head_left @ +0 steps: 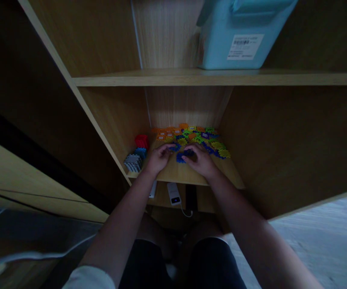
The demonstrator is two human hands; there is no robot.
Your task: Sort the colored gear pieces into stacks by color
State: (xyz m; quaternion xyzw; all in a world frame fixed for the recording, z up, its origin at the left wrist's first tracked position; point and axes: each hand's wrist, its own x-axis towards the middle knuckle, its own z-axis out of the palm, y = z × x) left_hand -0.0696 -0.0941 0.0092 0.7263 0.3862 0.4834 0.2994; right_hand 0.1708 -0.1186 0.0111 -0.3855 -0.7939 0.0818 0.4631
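Both my hands reach onto a low wooden shelf (173,173) among flat, toothed plastic pieces. My left hand (159,157) pinches the edge of a blue gear-shaped piece (176,147) between thumb and fingers. Curled around another dark blue piece (188,153), my right hand (200,159) has its thumb on the near side and its fingers on the far side. A further blue piece (180,157) lies on the board by the right thumb. Behind the hands, orange pieces (169,133), yellow pieces (224,153) and green pieces are spread toward the back wall.
At the shelf's left stand a red block stack (141,141), a blue stack (140,152) and a grey-white stack (133,162). A light-blue bin (236,40) sits on the upper shelf (161,80). Below are a white power bank (174,193) with a cable and a black object (191,197).
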